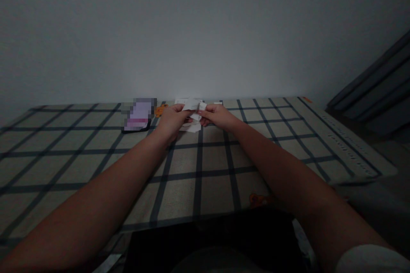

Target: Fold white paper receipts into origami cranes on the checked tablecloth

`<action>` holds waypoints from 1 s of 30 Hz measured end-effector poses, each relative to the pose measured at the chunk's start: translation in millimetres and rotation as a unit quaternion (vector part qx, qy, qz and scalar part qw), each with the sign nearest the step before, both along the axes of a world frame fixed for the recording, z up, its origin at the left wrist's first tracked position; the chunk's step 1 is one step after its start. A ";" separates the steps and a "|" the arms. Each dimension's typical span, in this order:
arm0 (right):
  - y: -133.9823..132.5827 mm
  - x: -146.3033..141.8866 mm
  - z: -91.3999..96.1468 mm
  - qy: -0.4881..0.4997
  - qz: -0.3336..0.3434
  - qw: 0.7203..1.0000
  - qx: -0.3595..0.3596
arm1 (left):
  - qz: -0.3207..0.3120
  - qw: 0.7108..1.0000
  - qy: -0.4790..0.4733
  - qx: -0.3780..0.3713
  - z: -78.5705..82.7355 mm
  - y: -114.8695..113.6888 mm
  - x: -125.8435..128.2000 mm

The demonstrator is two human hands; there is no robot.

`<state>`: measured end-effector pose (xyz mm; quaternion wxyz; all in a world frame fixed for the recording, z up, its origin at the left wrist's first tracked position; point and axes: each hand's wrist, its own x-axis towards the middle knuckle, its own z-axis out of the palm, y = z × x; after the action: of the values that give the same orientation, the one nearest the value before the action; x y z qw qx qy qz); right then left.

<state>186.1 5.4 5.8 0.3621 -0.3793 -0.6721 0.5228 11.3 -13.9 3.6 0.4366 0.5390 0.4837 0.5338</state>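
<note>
- Cloth point(182, 164): pale, crossed by dark lines.
- Phone point(140, 114): lying near the cloth's far edge, its face blurred into squares (mostly lilac, with a pinker band low down).
- Orange figure point(162, 110): just right of the phone.
- Lettering point(347, 143): along the cloth's right side.
- Wall point(205, 30): grey, behind.
- Curtain point(379, 83): dark, in folds, far right.

Head cam, fwd/down twd hands point(172, 118) point(219, 116)
</note>
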 end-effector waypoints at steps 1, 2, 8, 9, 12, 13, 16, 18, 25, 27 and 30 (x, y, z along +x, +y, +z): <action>-0.7 -0.1 0.1 -0.001 0.005 1.000 -0.002 | 0.003 1.000 -0.003 0.002 -0.3 0.5 -0.1; -1.5 -0.3 0.4 -0.003 0.008 1.000 -0.003 | 0.004 1.000 -0.007 0.003 -0.4 0.8 0.0; -5.7 -0.8 5.0 -0.029 -0.001 0.999 0.024 | 0.008 1.000 -0.012 -0.004 1.1 -0.6 1.5; -5.8 -0.9 5.2 -0.033 -0.003 0.999 0.030 | 0.009 1.000 -0.013 -0.007 1.4 -1.0 1.6; -5.0 -1.0 3.9 -0.032 -0.003 0.999 0.032 | 0.007 1.000 -0.010 -0.006 1.4 -1.1 1.4; -4.5 -1.0 3.1 -0.030 0.002 0.999 0.031 | 0.008 1.000 -0.011 -0.002 1.1 -0.8 1.1; -2.9 -0.3 0.9 -0.029 0.022 0.999 0.030 | 0.010 1.000 -0.023 0.006 0.1 0.4 0.7; -2.1 0.2 0.0 -0.033 0.027 0.998 0.038 | 0.010 1.000 -0.030 0.002 -0.2 0.3 1.1; -5.4 1.2 0.8 -0.039 0.047 0.997 0.056 | 0.016 0.999 -0.041 -0.008 3.8 -2.4 2.7; -5.8 2.0 1.7 -0.059 0.041 0.995 0.072 | 0.012 0.998 -0.055 -0.021 4.2 -0.6 1.2; -2.9 4.4 2.7 -0.068 -0.009 0.991 0.115 | 0.008 0.996 -0.076 -0.050 3.1 3.8 -2.2</action>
<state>190.6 2.5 8.6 0.3615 -0.3763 -0.7474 0.4112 9.1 -10.1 6.7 0.4942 0.4703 0.4791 0.5523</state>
